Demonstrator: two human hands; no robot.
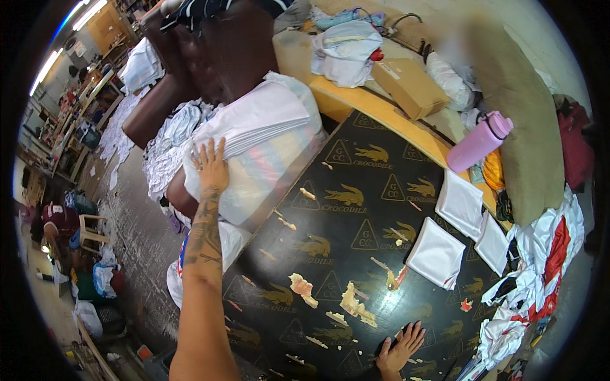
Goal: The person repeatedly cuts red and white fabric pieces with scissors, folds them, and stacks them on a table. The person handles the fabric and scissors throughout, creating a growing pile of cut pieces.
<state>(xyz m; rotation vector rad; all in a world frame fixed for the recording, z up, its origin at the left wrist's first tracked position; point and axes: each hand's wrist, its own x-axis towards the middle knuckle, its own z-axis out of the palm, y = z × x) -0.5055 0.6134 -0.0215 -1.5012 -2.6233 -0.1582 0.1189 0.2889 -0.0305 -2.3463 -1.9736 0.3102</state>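
My left hand (213,166) reaches forward with fingers spread, resting at the near end of a layered stack of white cloth (267,120). The stack lies on a bulky bundle wrapped in translucent plastic (267,174), beside the table's left edge. Flat on the black tabletop (356,222) at the near side lies my right hand (401,348), fingers apart and nothing in it. Folded white cloth squares sit at the table's right: a near one (435,253), a farther one (460,203) and one at the edge (491,243).
A pink bottle (476,143) and a cardboard box (410,87) stand along the yellow ledge (343,98). A brown armchair (219,54) is at the far left. White and red cloth (540,273) heaps at the right. Another person (60,222) is at the far left.
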